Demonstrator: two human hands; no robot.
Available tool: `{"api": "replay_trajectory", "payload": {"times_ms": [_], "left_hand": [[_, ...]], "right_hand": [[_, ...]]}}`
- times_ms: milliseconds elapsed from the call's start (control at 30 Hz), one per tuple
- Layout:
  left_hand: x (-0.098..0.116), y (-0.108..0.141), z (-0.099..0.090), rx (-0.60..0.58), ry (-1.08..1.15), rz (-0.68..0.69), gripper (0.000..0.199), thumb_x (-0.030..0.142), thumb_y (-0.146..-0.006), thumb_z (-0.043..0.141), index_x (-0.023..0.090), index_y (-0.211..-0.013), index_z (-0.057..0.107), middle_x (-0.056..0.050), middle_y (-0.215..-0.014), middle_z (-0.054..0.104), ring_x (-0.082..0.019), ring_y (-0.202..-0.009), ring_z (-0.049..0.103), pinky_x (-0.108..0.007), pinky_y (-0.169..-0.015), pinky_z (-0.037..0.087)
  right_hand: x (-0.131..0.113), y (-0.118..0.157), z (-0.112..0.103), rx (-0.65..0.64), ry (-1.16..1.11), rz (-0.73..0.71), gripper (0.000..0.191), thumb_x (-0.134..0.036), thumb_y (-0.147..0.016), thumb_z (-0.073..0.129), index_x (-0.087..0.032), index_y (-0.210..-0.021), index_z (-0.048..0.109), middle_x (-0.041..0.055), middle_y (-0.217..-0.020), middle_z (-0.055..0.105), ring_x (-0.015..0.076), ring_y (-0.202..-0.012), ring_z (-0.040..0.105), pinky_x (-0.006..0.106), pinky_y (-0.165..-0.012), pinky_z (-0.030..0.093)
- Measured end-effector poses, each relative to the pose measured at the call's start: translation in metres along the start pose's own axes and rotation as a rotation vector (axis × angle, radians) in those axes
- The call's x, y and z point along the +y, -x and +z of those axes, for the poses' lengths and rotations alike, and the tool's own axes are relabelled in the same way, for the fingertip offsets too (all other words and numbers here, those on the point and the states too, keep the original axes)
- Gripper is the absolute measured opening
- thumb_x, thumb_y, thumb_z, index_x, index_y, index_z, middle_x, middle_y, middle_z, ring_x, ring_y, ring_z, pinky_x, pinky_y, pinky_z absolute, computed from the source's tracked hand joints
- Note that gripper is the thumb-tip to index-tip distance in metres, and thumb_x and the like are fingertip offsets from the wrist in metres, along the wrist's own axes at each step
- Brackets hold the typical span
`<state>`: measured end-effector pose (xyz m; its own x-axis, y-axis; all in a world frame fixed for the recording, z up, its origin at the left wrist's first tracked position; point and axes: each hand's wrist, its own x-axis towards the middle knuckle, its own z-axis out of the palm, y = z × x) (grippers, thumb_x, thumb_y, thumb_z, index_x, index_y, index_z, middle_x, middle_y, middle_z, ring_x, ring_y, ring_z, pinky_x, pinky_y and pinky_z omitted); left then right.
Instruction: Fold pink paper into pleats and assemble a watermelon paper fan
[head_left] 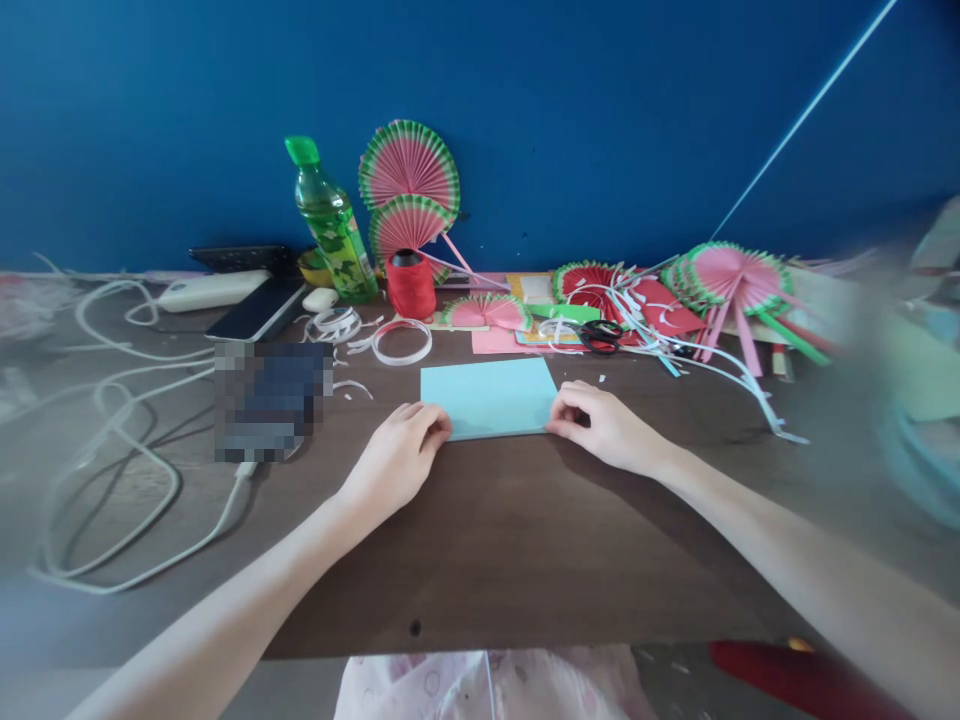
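A light blue sheet of paper (pixel 491 398) lies on the brown table in front of me, its near edge straight like a fold. My left hand (pixel 409 445) pinches its near left corner between thumb and fingers. At the near right corner, my right hand (pixel 592 422) grips the paper in the same way, fingers curled. Both wrists rest low over the tabletop. Whether the paper has one layer or more, I cannot tell.
Behind the paper stand a green bottle (pixel 335 235), a red thread spool (pixel 411 285) and pleated watermelon-pattern paper fans (pixel 409 165). Black-handled scissors (pixel 601 337) lie among paper scraps and white strips. A blurred-out phone (pixel 274 400) with a white cable (pixel 225 520) is at left.
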<state>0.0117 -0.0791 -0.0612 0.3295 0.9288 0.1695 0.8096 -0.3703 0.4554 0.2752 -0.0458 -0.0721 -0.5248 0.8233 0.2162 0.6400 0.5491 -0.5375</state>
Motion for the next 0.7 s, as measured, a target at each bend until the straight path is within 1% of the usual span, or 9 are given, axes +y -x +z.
{"api": "replay_trajectory", "payload": {"times_ms": [133,300,367,433,500,567,633,700], "left_hand": [[-0.001,-0.001,0.0,-0.018,0.02,-0.009,0.011,0.013,-0.083,0.045,0.018,-0.075,0.051,-0.001,-0.078,0.056,-0.016,-0.078,0.051,-0.028,-0.071,0.041],[-0.002,-0.002,0.0,-0.016,-0.016,0.038,0.011,0.012,-0.084,0.045,0.018,-0.075,0.05,0.0,-0.079,0.055,-0.015,-0.078,0.05,-0.028,-0.071,0.041],[-0.002,-0.001,0.001,-0.003,-0.11,0.085,0.013,0.012,-0.085,0.044,0.018,-0.075,0.05,-0.001,-0.08,0.055,-0.016,-0.078,0.049,-0.029,-0.072,0.042],[-0.002,0.001,0.003,0.022,-0.253,0.157,0.016,0.01,-0.085,0.042,0.018,-0.075,0.052,-0.003,-0.081,0.055,-0.017,-0.078,0.048,-0.03,-0.072,0.042],[-0.002,0.004,0.004,0.057,-0.399,0.235,0.018,0.008,-0.085,0.041,0.017,-0.076,0.054,-0.004,-0.081,0.056,-0.018,-0.077,0.048,-0.031,-0.072,0.042],[-0.002,0.007,0.005,0.089,-0.5,0.297,0.019,0.006,-0.084,0.041,0.016,-0.075,0.054,-0.004,-0.08,0.056,-0.018,-0.074,0.048,-0.031,-0.07,0.041],[-0.002,0.009,0.005,0.109,-0.538,0.342,0.019,0.007,-0.084,0.042,0.016,-0.074,0.054,-0.004,-0.076,0.056,-0.017,-0.071,0.048,-0.03,-0.067,0.041],[-0.003,0.01,0.004,0.129,-0.526,0.373,0.019,0.011,-0.086,0.042,0.016,-0.073,0.055,-0.004,-0.074,0.056,-0.016,-0.069,0.049,-0.029,-0.066,0.041]], "right_hand": [[0.001,0.0,0.001,-0.004,-0.007,0.046,0.014,-0.021,-0.08,0.059,-0.018,-0.068,0.052,-0.0007,-0.066,0.05,0.014,-0.067,0.048,0.028,-0.065,0.039],[0.002,0.0,0.003,0.035,-0.034,0.017,0.015,-0.023,-0.079,0.062,-0.018,-0.07,0.05,-0.0002,-0.071,0.048,0.014,-0.07,0.048,0.026,-0.065,0.04],[0.002,0.0,0.003,0.034,-0.02,-0.02,0.013,-0.022,-0.081,0.059,-0.018,-0.071,0.052,0.0004,-0.072,0.049,0.0144,-0.071,0.048,0.027,-0.066,0.04],[0.003,0.0,0.003,0.029,0.028,-0.07,0.011,-0.023,-0.084,0.055,-0.019,-0.074,0.054,0.0014,-0.073,0.052,0.0152,-0.072,0.049,0.028,-0.067,0.04],[0.003,0.0,0.003,0.031,0.097,-0.122,0.014,-0.024,-0.087,0.051,-0.019,-0.075,0.055,0.0025,-0.074,0.055,0.0161,-0.074,0.05,0.03,-0.069,0.039],[0.004,-0.001,0.003,0.032,0.16,-0.172,0.017,-0.026,-0.089,0.048,-0.018,-0.075,0.056,0.0033,-0.075,0.058,0.0165,-0.074,0.05,0.031,-0.07,0.037],[0.005,-0.001,0.002,0.024,0.196,-0.219,0.02,-0.026,-0.09,0.046,-0.018,-0.075,0.056,0.0037,-0.077,0.06,0.0165,-0.074,0.051,0.031,-0.071,0.036],[0.006,-0.001,0.001,0.018,0.206,-0.254,0.022,-0.027,-0.091,0.044,-0.018,-0.076,0.057,0.0039,-0.077,0.061,0.0163,-0.075,0.051,0.031,-0.071,0.036]]}}
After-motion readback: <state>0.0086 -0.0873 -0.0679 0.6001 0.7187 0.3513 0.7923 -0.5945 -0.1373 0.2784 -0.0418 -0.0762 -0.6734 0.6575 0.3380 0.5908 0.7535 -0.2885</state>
